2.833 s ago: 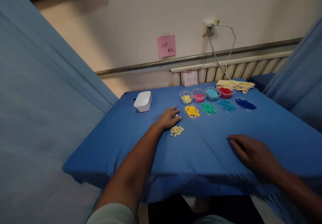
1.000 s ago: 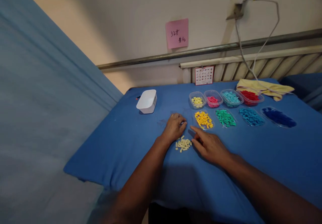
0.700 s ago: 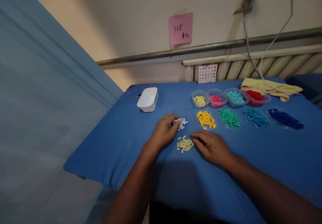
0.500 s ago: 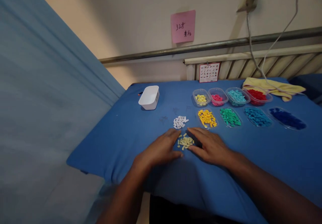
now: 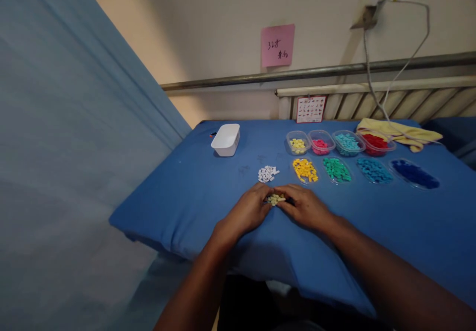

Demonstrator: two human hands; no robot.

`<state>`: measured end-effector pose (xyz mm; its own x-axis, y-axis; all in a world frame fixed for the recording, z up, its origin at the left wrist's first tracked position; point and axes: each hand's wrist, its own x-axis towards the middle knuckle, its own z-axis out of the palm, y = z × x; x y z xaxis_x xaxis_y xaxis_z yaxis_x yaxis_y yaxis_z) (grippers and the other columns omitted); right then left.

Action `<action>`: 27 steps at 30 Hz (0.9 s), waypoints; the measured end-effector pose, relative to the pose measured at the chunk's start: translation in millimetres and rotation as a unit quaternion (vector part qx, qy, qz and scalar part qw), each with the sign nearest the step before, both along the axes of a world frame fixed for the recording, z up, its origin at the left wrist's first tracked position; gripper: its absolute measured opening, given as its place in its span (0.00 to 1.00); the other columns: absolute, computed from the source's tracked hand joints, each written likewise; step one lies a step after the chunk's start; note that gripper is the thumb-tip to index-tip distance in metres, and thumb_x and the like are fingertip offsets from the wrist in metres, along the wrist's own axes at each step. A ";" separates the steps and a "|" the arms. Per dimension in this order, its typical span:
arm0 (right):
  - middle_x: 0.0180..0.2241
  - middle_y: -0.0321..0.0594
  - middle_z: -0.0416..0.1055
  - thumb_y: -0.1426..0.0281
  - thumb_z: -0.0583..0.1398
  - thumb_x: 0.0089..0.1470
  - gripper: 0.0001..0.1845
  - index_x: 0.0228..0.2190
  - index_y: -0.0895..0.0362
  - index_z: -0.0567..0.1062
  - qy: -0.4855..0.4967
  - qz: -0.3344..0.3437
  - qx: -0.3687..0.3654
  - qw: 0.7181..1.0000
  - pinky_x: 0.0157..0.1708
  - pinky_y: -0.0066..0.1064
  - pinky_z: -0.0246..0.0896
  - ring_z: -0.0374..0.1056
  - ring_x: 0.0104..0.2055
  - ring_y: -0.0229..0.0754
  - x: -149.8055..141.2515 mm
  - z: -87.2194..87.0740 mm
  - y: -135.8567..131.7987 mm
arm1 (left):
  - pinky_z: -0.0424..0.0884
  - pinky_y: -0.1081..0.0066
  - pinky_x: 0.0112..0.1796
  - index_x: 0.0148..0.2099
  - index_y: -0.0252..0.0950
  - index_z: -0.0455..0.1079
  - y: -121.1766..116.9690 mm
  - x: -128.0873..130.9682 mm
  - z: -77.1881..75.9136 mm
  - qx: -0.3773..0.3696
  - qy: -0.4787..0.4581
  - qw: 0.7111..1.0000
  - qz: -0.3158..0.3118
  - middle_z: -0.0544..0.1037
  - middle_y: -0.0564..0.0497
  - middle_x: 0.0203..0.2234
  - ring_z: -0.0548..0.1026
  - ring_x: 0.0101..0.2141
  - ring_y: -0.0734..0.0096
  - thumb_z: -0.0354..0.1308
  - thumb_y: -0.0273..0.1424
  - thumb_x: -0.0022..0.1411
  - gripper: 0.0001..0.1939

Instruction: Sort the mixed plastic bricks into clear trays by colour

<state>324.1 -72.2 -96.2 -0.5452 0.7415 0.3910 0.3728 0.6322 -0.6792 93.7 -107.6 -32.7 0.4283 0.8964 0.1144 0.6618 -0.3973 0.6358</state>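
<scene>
A small heap of pale yellow building-block pieces [image 5: 275, 199] lies on the blue cloth, squeezed between my two hands. My left hand [image 5: 253, 204] curls round its left side, thumb at the front and fingers behind. From the right, my right hand [image 5: 299, 203] cups the same heap, and its fingertips meet those of the left at the back. The fingers partly cover the pieces. Just beyond the hands sits a loose pile of white pieces [image 5: 268, 174], touched by neither hand.
At the back left stands a white tub [image 5: 226, 140]. Clear containers on the right hold pieces in yellow [image 5: 305, 171], green [image 5: 336, 170], blue [image 5: 374, 171] and other colours. Behind them lie a yellow cloth [image 5: 401, 132] and a cable [image 5: 368, 68]. A blue curtain [image 5: 92, 98] hangs at left.
Both hands have closed inward from either side, and the spread-out pale yellow pieces are now bunched into a tighter heap between them. The camera view has shifted slightly.
</scene>
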 end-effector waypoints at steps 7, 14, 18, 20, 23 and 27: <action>0.42 0.44 0.81 0.65 0.65 0.70 0.16 0.56 0.53 0.81 0.032 -0.003 -0.017 0.999 0.45 0.42 0.76 0.78 0.42 0.49 0.1 1.1 -1.4 | 0.78 0.62 0.48 0.57 0.38 0.80 13.1 -15.2 -5.3 0.007 -0.022 0.999 0.028 0.83 0.45 0.48 0.82 0.44 0.61 0.60 0.25 0.69 0.17; 0.41 0.45 0.82 0.62 0.62 0.72 0.14 0.53 0.52 0.83 0.057 -0.017 -0.030 0.998 0.43 0.41 0.77 0.78 0.38 0.47 2.4 3.4 -4.6 | 0.78 0.60 0.48 0.51 0.37 0.83 58.7 -31.9 -7.5 0.094 -0.076 0.979 0.163 0.85 0.46 0.44 0.82 0.42 0.60 0.60 0.32 0.72 0.11; 0.43 0.45 0.84 0.59 0.62 0.72 0.15 0.50 0.52 0.84 0.092 -0.071 -0.044 0.992 0.44 0.41 0.77 0.79 0.41 0.48 1.0 -0.6 -2.1 | 0.78 0.61 0.50 0.51 0.37 0.82 94.3 -41.9 -3.0 0.167 -0.156 0.930 0.287 0.85 0.46 0.45 0.83 0.44 0.61 0.61 0.33 0.73 0.11; 0.41 0.44 0.84 0.58 0.62 0.72 0.16 0.49 0.53 0.84 0.109 -0.096 -0.061 0.988 0.43 0.40 0.77 0.80 0.40 0.48 -1.7 -2.3 -1.2 | 0.78 0.61 0.50 0.49 0.36 0.82 107.4 -40.5 -8.0 0.175 -0.194 0.914 0.311 0.86 0.46 0.44 0.83 0.44 0.61 0.59 0.34 0.74 0.11; 0.39 0.43 0.85 0.57 0.62 0.73 0.16 0.49 0.53 0.85 0.120 -0.110 -0.083 0.983 0.41 0.39 0.77 0.81 0.39 0.47 -4.9 -2.0 -0.1 | 0.79 0.59 0.52 0.50 0.36 0.81 116.4 -28.8 -25.5 0.178 -0.178 0.929 0.273 0.86 0.45 0.44 0.83 0.46 0.59 0.57 0.38 0.77 0.14; 0.42 0.45 0.85 0.57 0.60 0.74 0.16 0.49 0.52 0.84 0.088 -0.155 -0.031 0.983 0.44 0.41 0.77 0.81 0.40 0.48 6.5 4.5 7.6 | 0.75 0.53 0.62 0.58 0.38 0.81 116.8 -16.1 -44.4 0.178 -0.083 0.971 0.134 0.85 0.42 0.54 0.81 0.57 0.55 0.58 0.39 0.78 0.16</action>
